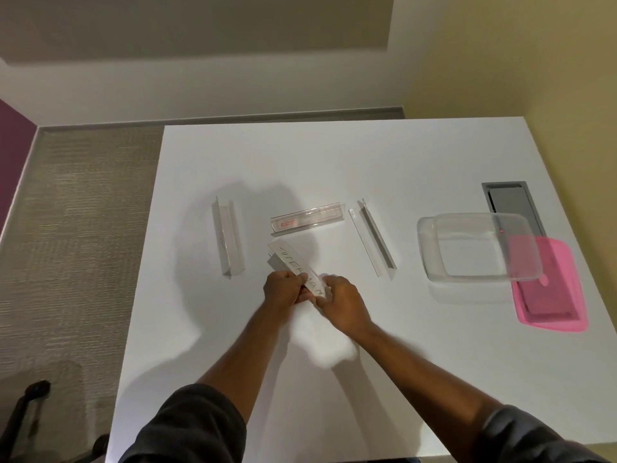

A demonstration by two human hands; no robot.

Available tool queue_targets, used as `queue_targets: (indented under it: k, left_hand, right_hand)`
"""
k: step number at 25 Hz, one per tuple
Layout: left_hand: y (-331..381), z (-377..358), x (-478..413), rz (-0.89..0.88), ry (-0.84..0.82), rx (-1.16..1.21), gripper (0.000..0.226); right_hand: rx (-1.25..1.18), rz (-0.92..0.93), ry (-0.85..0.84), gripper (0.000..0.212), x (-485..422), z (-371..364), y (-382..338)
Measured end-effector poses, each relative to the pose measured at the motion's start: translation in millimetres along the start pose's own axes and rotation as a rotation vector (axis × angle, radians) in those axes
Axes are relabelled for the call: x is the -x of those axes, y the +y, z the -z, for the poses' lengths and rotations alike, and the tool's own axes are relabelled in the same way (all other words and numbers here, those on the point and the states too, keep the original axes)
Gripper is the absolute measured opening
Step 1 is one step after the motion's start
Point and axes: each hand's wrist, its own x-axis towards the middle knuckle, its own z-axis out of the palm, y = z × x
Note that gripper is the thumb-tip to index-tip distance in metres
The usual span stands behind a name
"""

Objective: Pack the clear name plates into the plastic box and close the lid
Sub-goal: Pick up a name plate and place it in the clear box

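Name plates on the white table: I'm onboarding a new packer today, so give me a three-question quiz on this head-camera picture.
1. True or false: the clear box already holds a name plate.
2. How many name plates lie untouched on the table?
A) one B) three C) five
3. Fill in: the left hand and right hand together hold the plate bearing a handwritten ____.

Key
1. False; the box looks empty, with its pink lid lying beside it.
2. B: the left plate, the middle plate with a red label, and the right plate.
3. Paper insert, on the held plate.
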Motion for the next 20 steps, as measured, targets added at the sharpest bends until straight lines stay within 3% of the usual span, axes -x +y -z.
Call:
queue_targets:
  k: [4, 9, 14, 20]
  left_hand:
    - [3.9, 1.3, 12.6, 0.015, -0.046, 0.105, 0.045]
    - [9.0, -5.8, 30.3, 0.001, -0.119, 0.192, 0.016]
    - [13.2, -13.5, 41.1, 0.029, -0.181, 0.237, 0.009]
    - [28.3, -6.0, 42.2, -0.039, -0.124, 0.286, 0.025]
  right_hand:
    - [-0.106, -0.040, -0.042, 0.054, -3.3, 16.8, 3.8]
    - [-0.145, -0.071, -0.108, 0.082, -6.2, 36.7, 12.4]
    - [-0.097, -0.048, -0.129, 0.075, -5.0, 58.5, 22.7]
    - [-0.107, -0.052, -0.147, 0.075, 10.7, 94.1, 48.7]
